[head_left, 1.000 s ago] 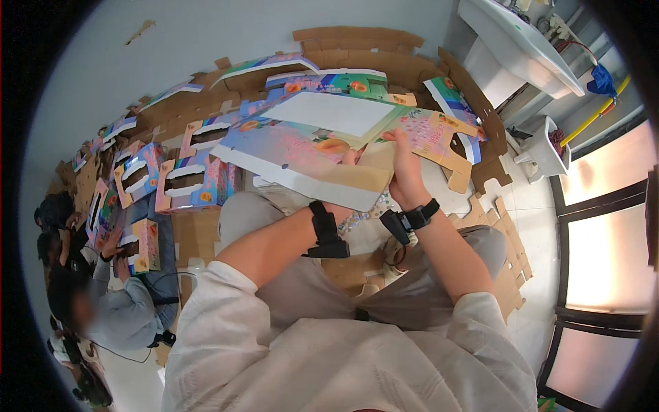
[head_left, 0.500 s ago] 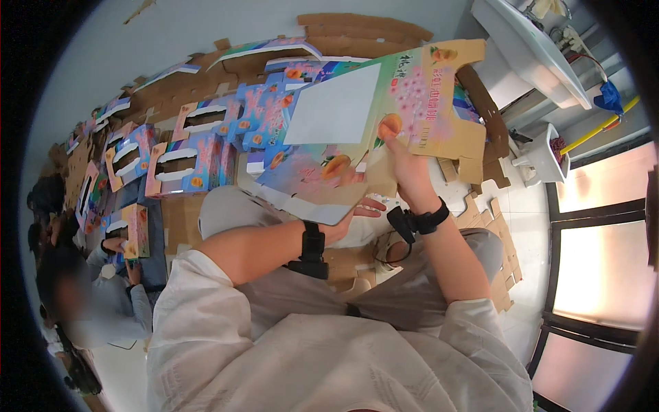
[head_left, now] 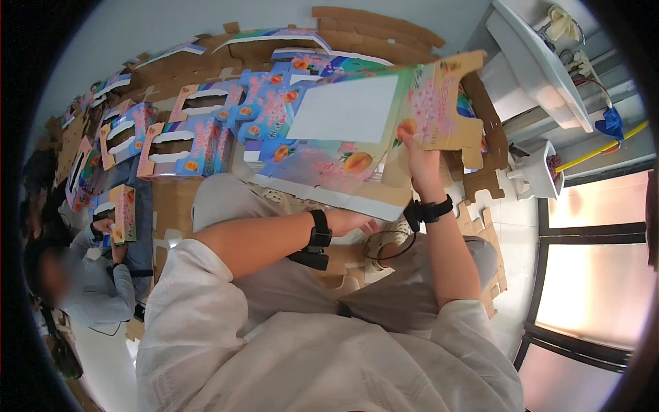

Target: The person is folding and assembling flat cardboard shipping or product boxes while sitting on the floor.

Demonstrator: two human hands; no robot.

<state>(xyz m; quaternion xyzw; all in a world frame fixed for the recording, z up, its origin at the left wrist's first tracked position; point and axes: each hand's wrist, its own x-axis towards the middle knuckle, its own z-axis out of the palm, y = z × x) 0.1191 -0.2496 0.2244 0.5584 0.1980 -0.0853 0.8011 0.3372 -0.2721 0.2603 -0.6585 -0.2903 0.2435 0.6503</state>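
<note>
An unfolded cardboard carton (head_left: 322, 161), printed with peaches and pink blossom and with a white blank panel, is held tilted above my lap. My right hand (head_left: 421, 165) grips its right part, thumb on the printed face and other fingers hidden behind. At the carton's near white edge, my left hand (head_left: 347, 221) holds it from below; most of its fingers are hidden under the board. Both wrists wear black straps. Beyond the carton lie more printed cartons (head_left: 264, 110), flat or partly folded.
Folded handle cartons (head_left: 180, 147) stand to the left. Farther left, a person (head_left: 96, 275) holds another carton (head_left: 123, 213). Brown cardboard (head_left: 377, 29) leans along the wall. At the right are a white sink (head_left: 539, 65), a white bin (head_left: 539, 172) and a yellow pole (head_left: 604, 147).
The carton's near edge has shifted right and now covers more of my left hand's fingers. My right hand has moved slightly right and keeps its grip. The view has shifted slightly.
</note>
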